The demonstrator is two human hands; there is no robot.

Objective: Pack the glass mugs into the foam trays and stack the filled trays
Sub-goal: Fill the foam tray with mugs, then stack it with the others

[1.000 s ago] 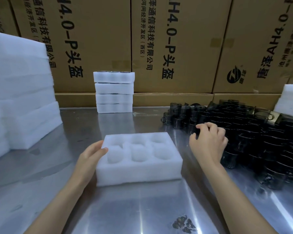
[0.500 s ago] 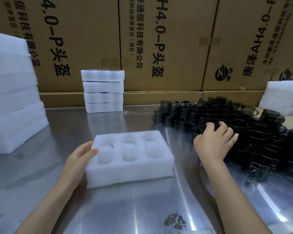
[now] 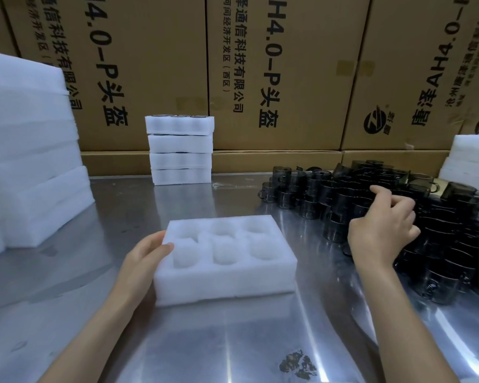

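- While the left hand held its place, thumb lying on the top face of the foam tray and fingers against its left side, the right hand had moved on from a second before: then it hovered at the near edge of the glass mugs, now it had reached in among them.
- Its fingers had gone from loosely arched to curled, the forefinger lifted and hooked over a mug rim just beyond its tip, the others bent toward the thumb. Whether they already pinched a mug I could not tell; the dark glass beneath the palm was hidden.
- All six pockets of the tray stood empty, the nearest pocket lying just past the left thumb tip, so packing of this tray had not begun.
- The mugs remained crowded on the metal table under and beyond the right fingertips, rims and handles touching one another.
- Beyond the left fingers, well apart, four filled trays stood stacked against the cardboard boxes; spare foam was piled to the left.
- My reading: the reach had ended and the first pick was under way. Because the mugs were packed tightly, lifting one might have dragged or knocked a neighbour.
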